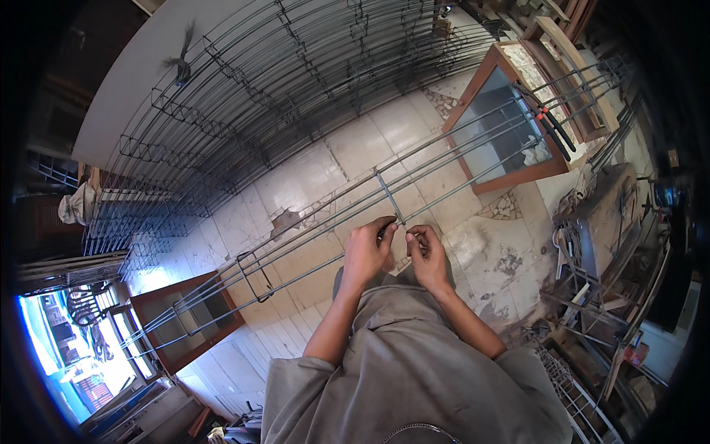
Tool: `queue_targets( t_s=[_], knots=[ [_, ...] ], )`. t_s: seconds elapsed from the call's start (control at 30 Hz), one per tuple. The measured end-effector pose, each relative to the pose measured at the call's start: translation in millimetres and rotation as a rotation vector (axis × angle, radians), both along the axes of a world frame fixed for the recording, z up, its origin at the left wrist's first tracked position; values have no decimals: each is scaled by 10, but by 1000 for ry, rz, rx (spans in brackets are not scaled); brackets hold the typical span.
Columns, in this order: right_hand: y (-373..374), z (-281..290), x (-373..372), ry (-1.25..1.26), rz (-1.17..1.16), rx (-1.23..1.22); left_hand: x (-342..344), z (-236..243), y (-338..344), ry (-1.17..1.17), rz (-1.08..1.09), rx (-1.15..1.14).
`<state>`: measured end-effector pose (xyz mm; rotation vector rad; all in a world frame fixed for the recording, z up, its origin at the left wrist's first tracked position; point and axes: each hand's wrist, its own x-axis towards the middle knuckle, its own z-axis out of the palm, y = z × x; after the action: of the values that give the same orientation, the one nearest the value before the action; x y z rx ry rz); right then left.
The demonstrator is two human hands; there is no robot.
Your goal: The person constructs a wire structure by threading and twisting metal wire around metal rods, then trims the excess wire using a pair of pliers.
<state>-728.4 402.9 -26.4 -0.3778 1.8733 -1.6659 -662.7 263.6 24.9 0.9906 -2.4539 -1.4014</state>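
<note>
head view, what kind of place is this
Likely a small metalwork or rebar workshop: finished rebar cages lean on the wall, both hands work at a long rebar frame laid on wooden stands, and tools clutter a bench.

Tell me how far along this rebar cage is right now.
Long bars already rest across two wooden frames, with one stirrup seated near the left end. Left hand and right hand work at a second stirrup. The span toward the right shows no stirrups yet.
</note>
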Motion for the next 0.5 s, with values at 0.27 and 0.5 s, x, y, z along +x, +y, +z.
queue_targets(
  t_s=[0.27, 0.5],
  knots=[
    [-54, -254, 6, 117, -37, -70, -70, -173, -133, 51, 1, 357],
    [-158, -115, 171, -22, -145, -63, -107, -71, -102, 50, 44, 369]
  ],
)
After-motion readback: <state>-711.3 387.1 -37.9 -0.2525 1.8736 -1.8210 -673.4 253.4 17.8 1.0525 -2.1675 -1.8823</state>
